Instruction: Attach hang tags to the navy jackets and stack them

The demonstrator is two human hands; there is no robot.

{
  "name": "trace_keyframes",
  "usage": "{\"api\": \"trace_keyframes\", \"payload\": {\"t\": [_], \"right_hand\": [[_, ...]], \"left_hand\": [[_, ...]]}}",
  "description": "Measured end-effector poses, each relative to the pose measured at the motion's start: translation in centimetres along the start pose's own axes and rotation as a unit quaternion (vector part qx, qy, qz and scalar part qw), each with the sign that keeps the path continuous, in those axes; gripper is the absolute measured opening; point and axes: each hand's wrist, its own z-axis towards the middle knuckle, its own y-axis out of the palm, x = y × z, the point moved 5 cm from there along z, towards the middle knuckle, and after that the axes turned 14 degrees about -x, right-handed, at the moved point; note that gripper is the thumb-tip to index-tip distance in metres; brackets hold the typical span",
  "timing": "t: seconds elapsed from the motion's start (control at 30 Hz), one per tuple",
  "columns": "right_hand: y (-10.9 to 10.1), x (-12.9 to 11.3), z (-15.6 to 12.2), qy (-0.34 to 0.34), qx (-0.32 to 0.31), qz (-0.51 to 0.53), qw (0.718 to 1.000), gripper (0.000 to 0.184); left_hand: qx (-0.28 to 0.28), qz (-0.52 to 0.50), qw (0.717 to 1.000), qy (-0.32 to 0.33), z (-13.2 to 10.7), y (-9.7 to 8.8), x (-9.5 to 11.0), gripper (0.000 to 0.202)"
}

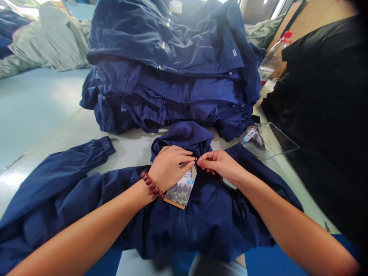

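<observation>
A navy blue hooded jacket [178, 226] lies spread on the table in front of me, its hood [186, 134] pointing away and one sleeve out to the left. Over its neck area rests a cardboard hang tag [181, 191] printed with a forest picture. My left hand [172, 163], with a brown bead bracelet at the wrist, covers the tag's upper part and pinches at its top end. Fingertip to fingertip with it, my right hand [217, 163] is closed in a pinch; a tiny dark thing shows between the hands, too small to name. Part of a pale object [229, 183] shows beneath my right wrist.
A tall stack of folded navy jackets [172, 84] stands right behind the hood. To the right lie a clear plastic case [276, 140], a plastic bottle [271, 55] with a red cap, and a big black cloth pile [324, 115]. Grey-green garments [51, 38] sit far left.
</observation>
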Motion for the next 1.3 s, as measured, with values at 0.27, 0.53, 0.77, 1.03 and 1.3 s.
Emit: {"api": "trace_keyframes", "payload": {"t": [0.27,0.53,0.77,1.03,1.3], "right_hand": [[-0.1,-0.1,0.0,-0.012,-0.003,0.018,1.000,0.032],[-0.5,-1.1,-0.4,-0.088,0.093,-0.212,0.969,0.015],[-0.7,-2.3,-1.3,-0.167,0.208,-0.359,0.894,0.009],[-1.1,-2.7,-2.0,-0.192,0.253,-0.345,0.883,0.010],[-0.5,-3.2,-2.0,-0.244,0.191,-0.392,0.866,0.034]], "left_hand": [[-0.060,-0.218,0.973,-0.046,0.6,0.5,-1.4,0.023],[-0.110,-0.358,0.923,-0.086,0.8,0.8,-2.7,0.026],[-0.112,-0.375,0.912,-0.120,0.5,1.2,-2.4,0.020],[-0.096,-0.356,0.923,-0.112,0.5,1.2,-2.4,0.028],[-0.097,-0.362,0.920,-0.118,0.5,1.3,-2.4,0.015]]}}
